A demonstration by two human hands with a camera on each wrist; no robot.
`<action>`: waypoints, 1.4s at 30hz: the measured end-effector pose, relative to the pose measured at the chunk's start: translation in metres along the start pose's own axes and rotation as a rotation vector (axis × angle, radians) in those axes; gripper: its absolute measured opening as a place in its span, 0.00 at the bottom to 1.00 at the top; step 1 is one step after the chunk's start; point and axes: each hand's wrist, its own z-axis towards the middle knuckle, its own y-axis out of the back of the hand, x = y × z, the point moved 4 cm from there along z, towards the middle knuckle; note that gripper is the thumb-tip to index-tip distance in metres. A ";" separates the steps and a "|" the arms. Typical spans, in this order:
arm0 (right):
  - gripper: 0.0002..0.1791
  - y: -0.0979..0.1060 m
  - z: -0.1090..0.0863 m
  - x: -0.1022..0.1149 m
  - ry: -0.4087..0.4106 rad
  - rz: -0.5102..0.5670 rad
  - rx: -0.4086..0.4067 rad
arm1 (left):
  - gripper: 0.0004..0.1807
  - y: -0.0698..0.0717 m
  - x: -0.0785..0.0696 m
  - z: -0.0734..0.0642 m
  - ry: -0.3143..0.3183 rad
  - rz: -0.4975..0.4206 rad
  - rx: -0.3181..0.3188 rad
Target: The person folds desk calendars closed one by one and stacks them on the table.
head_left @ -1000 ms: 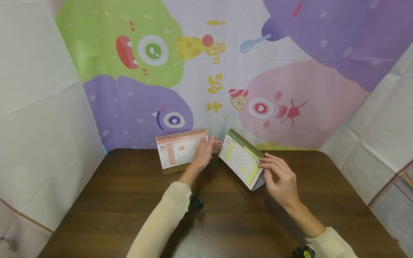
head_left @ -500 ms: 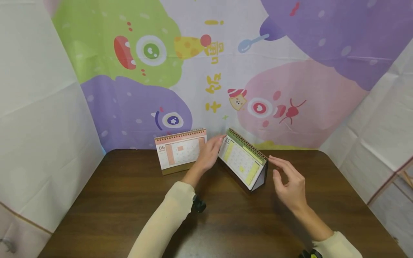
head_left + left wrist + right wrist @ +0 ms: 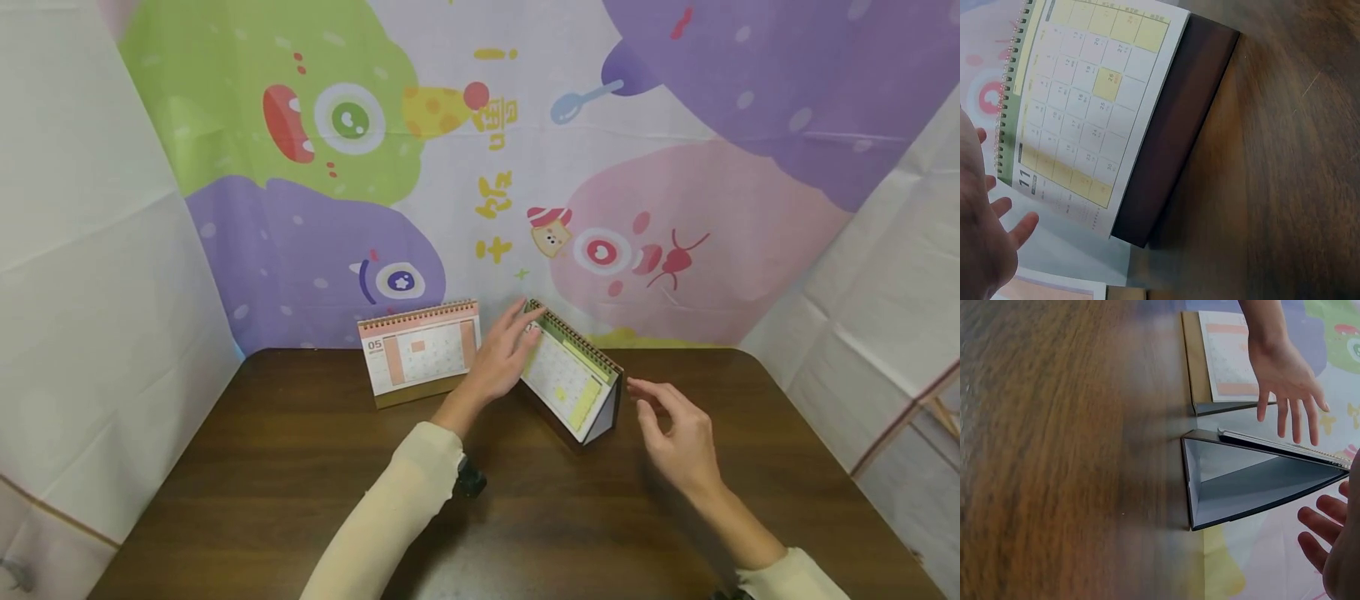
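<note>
A green-topped desk calendar (image 3: 572,379), turned to page 11, is stood tent-wise on the dark wooden table (image 3: 540,525). Its near-left top corner is overlapped by the left hand (image 3: 501,360), fingers spread apart, contact unclear, while its other end is neighboured by the right hand (image 3: 681,437), fingers loosely bent, slightly parted and clamped on nothing. To the left, a pink-topped desk calendar (image 3: 431,354) is placed before the cartoon-printed backdrop (image 3: 495,150).

Through the head view I see my left arm (image 3: 390,512) reaching forward and rightward, the left hand (image 3: 499,360) extended with fingers straight and spread. My right arm (image 3: 738,518) angles inward, the right hand's (image 3: 681,440) fingers loosely bent, thumb apart.
</note>
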 end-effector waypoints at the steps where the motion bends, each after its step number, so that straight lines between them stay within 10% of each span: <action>1: 0.16 0.000 0.000 -0.001 -0.011 -0.006 0.003 | 0.34 0.000 -0.003 0.000 0.008 -0.003 0.006; 11: 0.11 -0.005 -0.001 -0.003 -0.096 -0.058 0.053 | 0.37 0.013 -0.044 -0.006 -0.025 0.024 0.062; 28: 0.10 -0.008 -0.001 -0.006 -0.194 -0.049 0.057 | 0.32 0.007 -0.054 -0.008 0.028 0.176 0.206; 42: 0.12 -0.011 -0.002 -0.008 -0.177 -0.120 0.037 | 0.30 0.005 -0.053 -0.006 0.027 0.198 0.200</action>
